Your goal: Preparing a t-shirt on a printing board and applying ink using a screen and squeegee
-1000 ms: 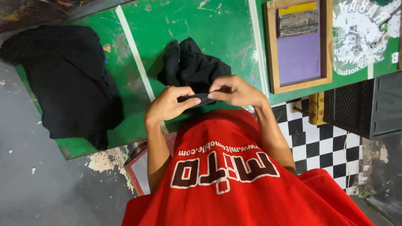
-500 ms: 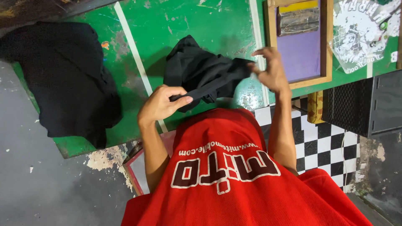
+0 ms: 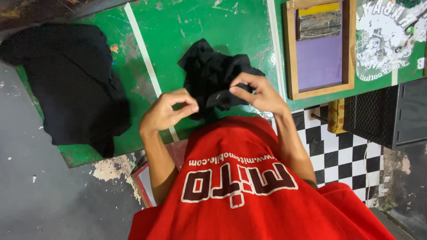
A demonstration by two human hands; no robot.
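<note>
Work surface: green painted table [image 3: 200, 18] with white tape lines and worn patches.
Handled item: crumpled black fabric garment [image 3: 213, 75], bunched on the table directly in front of the person, partly lifted at its near edge.
Right hand [image 3: 260, 93]: thumb and fingers closed in a pinch on a fold of the black garment's near edge.
Left hand [image 3: 167, 111]: thumb and forefinger pressed together in a pinch just beside the garment's left edge; whether cloth lies between them cannot be told.
Adjacent items: second black garment [image 3: 71, 84], spread flat and draped over the table's left corner, well apart; wooden-framed printing screen with purple mesh [image 3: 318, 49] to the right.
Risk 1: with only one pinch confirmed, the fabric may slip or hang unevenly when raised.
Risk 2: a swung edge could brush the printing screen and pick up ink.
</note>
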